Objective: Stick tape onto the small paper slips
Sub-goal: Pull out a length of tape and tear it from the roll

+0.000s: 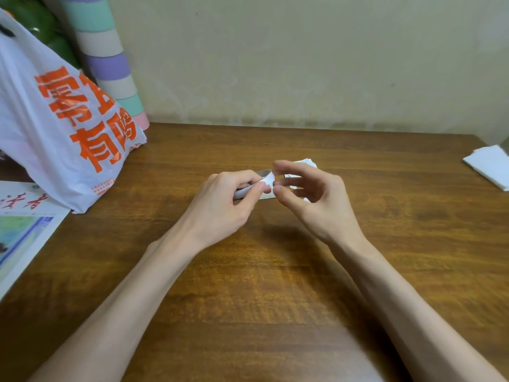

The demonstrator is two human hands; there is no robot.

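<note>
Pinching tape (pixel 268 180) in left hand (pixel 228 201), with open, empty right hand (pixel 312 201) just beside it, likely ready to pull a piece.

One view only. Head-worn wide-angle camera, sited above the near edge of the table (pixel 248 312), facing forward and down. Close range: the tabletop fills most of the frame, with the wall (pixel 303 64) behind the far edge.
</note>
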